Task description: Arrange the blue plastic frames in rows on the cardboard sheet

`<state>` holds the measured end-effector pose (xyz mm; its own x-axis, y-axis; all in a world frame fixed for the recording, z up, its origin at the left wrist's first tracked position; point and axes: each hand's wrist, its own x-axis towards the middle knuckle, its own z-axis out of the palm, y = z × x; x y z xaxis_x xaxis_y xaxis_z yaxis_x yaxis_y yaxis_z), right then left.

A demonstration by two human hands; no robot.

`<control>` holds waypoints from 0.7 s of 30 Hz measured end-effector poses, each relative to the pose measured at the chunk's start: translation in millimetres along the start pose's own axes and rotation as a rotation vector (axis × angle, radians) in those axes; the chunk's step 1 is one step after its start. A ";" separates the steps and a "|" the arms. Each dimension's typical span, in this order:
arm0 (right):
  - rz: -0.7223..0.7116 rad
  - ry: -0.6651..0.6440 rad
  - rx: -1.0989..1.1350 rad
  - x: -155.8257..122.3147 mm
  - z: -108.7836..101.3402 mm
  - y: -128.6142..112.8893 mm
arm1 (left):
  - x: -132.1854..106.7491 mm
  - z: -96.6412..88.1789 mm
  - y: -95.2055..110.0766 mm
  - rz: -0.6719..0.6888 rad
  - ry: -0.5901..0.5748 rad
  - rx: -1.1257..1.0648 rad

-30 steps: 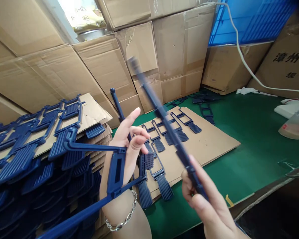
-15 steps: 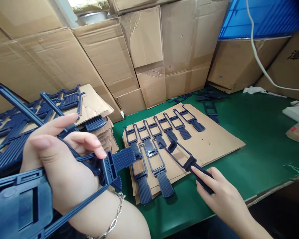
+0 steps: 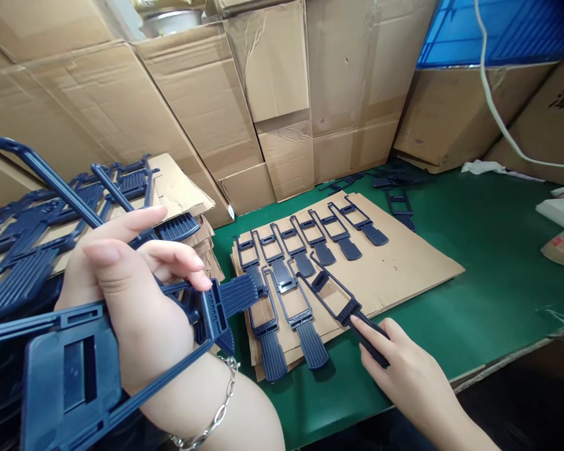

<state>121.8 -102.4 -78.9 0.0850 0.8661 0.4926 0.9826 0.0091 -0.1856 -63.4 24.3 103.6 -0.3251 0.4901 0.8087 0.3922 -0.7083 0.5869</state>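
My left hand (image 3: 143,307) is curled around several dark blue plastic frames (image 3: 73,376) with ribbed tabs, at the left of the view. My right hand (image 3: 402,366) grips the ribbed tab of another dark blue plastic frame (image 3: 341,299), index finger along it. That frame is tilted, its hooked far end over the cardboard sheet (image 3: 404,270), beside two frames of the nearer row (image 3: 297,307). Whether its far end touches the sheet I cannot tell. Behind them, a farther row of like frames (image 3: 341,235) lies on the sheet, tabs toward me.
A stack of cardboard layers (image 3: 181,185) bearing more frames stands at the left. Cardboard boxes (image 3: 282,81) wall off the back of the green table (image 3: 493,250). Loose frames (image 3: 399,200) lie at the back; a white cable (image 3: 491,106) hangs at the right.
The frame in my right hand has moved a little left, closer to the nearer row. My left hand, with its bunch of frames, has shifted slightly right in the view.
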 end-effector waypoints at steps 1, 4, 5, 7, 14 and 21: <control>-0.011 -0.004 -0.006 0.1 -0.3 -1.2 | 0.2 -0.7 -0.7 0.021 -0.014 -0.022; -0.027 -0.057 -0.012 0.4 0.5 -5.7 | -0.1 -2.5 -0.5 0.015 -0.042 -0.056; -0.029 -0.076 -0.012 0.4 1.4 -7.3 | -0.3 -2.9 0.3 0.007 -0.049 -0.056; -0.034 -0.112 -0.016 0.0 4.2 -10.4 | -0.8 -3.1 3.0 0.006 -0.062 -0.052; 0.025 -0.330 -0.027 7.7 9.4 -19.3 | -5.0 2.2 11.4 -0.003 -0.076 0.013; 0.137 -0.586 0.009 30.5 4.0 -30.1 | -6.3 4.7 -6.0 -0.232 -0.463 -0.416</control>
<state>94.1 -74.3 -61.7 0.1030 0.9909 -0.0865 0.9675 -0.1200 -0.2227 -59.6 27.9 95.2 0.0784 0.7557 0.6502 -0.0382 -0.6495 0.7594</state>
